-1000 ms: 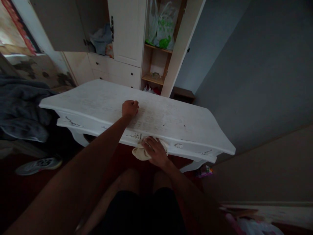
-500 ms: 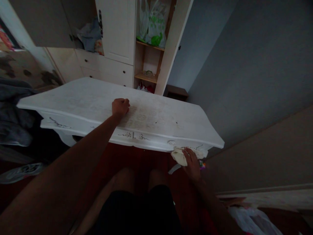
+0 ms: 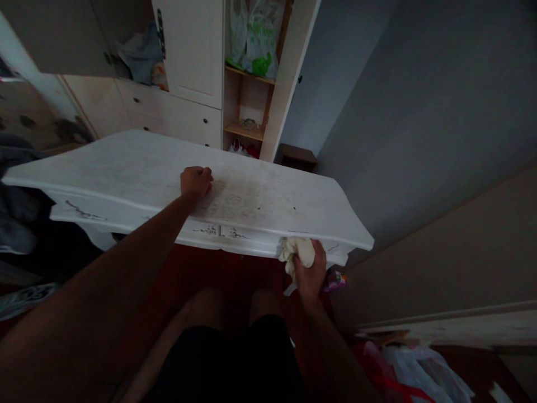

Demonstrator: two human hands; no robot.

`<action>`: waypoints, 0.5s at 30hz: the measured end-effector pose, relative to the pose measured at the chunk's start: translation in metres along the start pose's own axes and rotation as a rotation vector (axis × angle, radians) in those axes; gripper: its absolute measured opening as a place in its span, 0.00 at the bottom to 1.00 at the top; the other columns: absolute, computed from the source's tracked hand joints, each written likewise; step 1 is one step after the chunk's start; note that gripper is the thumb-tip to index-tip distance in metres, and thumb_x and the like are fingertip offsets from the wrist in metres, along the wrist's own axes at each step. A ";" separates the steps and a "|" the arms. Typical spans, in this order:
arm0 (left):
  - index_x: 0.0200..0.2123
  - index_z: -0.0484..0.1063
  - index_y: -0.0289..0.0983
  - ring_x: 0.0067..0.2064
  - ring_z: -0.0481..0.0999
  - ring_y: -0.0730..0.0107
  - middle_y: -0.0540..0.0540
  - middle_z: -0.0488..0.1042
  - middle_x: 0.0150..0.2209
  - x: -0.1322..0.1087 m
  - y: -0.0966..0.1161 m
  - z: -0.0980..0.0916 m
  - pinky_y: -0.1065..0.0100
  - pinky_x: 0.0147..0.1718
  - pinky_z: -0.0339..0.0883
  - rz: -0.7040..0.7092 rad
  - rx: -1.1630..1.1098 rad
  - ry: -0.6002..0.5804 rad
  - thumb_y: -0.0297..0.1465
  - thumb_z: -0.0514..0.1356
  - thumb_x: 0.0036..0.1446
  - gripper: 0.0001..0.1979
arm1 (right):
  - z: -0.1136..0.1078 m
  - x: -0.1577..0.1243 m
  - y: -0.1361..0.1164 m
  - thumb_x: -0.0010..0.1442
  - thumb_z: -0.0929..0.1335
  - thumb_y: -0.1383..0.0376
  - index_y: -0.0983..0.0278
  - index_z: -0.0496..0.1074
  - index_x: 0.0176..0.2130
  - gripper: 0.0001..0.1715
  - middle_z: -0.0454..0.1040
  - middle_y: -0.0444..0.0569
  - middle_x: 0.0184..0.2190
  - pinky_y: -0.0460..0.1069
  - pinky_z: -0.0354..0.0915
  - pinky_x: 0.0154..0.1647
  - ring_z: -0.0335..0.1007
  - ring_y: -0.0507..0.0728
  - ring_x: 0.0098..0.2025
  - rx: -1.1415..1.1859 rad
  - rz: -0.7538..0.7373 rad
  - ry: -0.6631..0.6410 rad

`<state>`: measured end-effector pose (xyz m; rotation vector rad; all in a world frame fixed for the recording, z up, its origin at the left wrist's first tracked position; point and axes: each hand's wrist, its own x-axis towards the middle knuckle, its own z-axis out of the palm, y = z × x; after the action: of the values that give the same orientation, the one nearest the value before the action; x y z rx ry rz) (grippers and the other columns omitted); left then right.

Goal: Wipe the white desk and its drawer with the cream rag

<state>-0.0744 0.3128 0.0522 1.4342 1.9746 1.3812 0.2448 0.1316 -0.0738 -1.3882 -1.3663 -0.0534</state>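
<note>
A long white table [image 3: 138,162] with dark smudges on its top and carved drawer fronts stands before me. On its top rests my left hand [image 3: 196,181], curled into a fist; I see nothing in it. My right hand [image 3: 311,270] grips a bunched cream cloth [image 3: 298,250] against the front edge at the right. The cloth covers the spot where the drawer knob sits. Two small dark marks lie on the tabletop above the cloth.
Behind the table stands a white wardrobe [image 3: 193,56] with open doors and plastic bags [image 3: 259,45] on a shelf. Grey clothes [image 3: 17,224] lie at the left. More plastic bags [image 3: 423,369] are on the floor at the lower right, near the wall [image 3: 453,140].
My right hand has moved left along the table's front with the cloth, which is now bunched over the knob. My left fist stays on the top. The view has shifted slightly.
</note>
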 end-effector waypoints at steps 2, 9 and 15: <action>0.21 0.73 0.36 0.22 0.70 0.69 0.48 0.67 0.15 0.000 0.000 0.000 0.71 0.27 0.66 -0.002 -0.001 0.003 0.33 0.52 0.50 0.13 | 0.020 -0.010 -0.018 0.60 0.68 0.60 0.60 0.62 0.61 0.31 0.65 0.58 0.58 0.72 0.56 0.62 0.60 0.68 0.61 0.007 -0.051 -0.002; 0.21 0.72 0.37 0.22 0.70 0.68 0.48 0.67 0.15 0.000 0.000 0.001 0.71 0.27 0.66 0.000 -0.018 0.009 0.33 0.52 0.51 0.12 | 0.065 -0.026 -0.056 0.60 0.65 0.71 0.60 0.60 0.64 0.35 0.68 0.59 0.56 0.71 0.54 0.65 0.61 0.68 0.62 0.012 -0.285 -0.202; 0.22 0.73 0.37 0.22 0.70 0.68 0.48 0.67 0.16 0.002 -0.002 0.002 0.71 0.26 0.65 -0.006 0.007 0.006 0.33 0.52 0.51 0.13 | 0.106 -0.026 -0.089 0.55 0.67 0.73 0.62 0.63 0.62 0.36 0.70 0.56 0.56 0.62 0.58 0.66 0.62 0.64 0.61 0.053 -0.520 -0.378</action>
<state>-0.0752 0.3157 0.0505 1.4280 1.9877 1.3787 0.1070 0.1606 -0.0736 -0.9969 -2.0056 -0.1006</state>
